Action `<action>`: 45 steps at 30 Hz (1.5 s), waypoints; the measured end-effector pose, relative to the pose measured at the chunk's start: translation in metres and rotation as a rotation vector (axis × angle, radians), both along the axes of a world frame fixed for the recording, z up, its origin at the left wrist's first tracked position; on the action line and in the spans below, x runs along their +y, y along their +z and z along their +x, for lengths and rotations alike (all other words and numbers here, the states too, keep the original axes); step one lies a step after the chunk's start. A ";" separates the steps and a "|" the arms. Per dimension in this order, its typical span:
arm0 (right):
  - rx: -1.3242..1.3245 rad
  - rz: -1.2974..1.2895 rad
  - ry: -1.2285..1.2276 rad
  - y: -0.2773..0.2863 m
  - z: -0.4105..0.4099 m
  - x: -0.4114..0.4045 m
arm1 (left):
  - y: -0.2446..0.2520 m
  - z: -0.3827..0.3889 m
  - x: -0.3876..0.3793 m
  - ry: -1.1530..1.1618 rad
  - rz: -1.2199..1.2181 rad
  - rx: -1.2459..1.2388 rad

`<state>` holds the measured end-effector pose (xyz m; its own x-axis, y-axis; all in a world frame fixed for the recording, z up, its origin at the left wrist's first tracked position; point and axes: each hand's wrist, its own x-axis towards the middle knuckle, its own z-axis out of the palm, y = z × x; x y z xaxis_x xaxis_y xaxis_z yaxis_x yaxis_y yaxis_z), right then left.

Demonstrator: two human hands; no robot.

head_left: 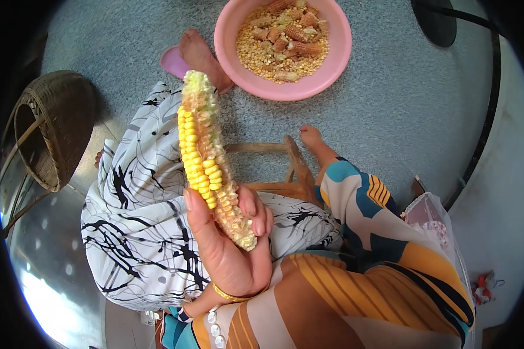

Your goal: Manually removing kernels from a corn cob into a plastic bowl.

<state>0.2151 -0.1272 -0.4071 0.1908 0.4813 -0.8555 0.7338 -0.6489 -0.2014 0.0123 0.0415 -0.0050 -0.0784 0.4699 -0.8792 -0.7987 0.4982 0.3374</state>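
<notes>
My left hand (231,261), palm up with a gold-coloured bracelet at the wrist, grips the lower part of a partly shelled corn cob (212,170). The thumb lies along the cob's left side and the fingers curl round behind it on the right. Rows of yellow kernels (192,152) remain along the left side and middle; the rest of the visible cob is bare, with a pale tip. My right hand is out of view. Beyond the cob, a pink plastic basin (284,92) holds loose corn kernels (255,56) and several reddish bare cobs (303,47).
A wooden stool or chair frame (299,163) stands on the speckled grey floor (388,87). A woven basket (56,126) lies tilted at left. White black-patterned cloth (144,227) spreads below the cob. A bare foot (201,56) with a purple slipper (173,62) is beside the basin.
</notes>
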 end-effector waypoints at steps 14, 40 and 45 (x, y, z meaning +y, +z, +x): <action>-0.136 -0.122 -0.675 -0.017 0.039 0.051 | -0.001 0.003 0.004 0.011 -0.061 0.046; 0.643 0.151 -0.913 0.136 0.024 0.129 | 0.003 0.007 0.001 0.000 0.042 -0.021; 0.742 0.240 -0.783 0.137 0.017 0.148 | 0.001 0.003 -0.001 0.034 0.069 -0.042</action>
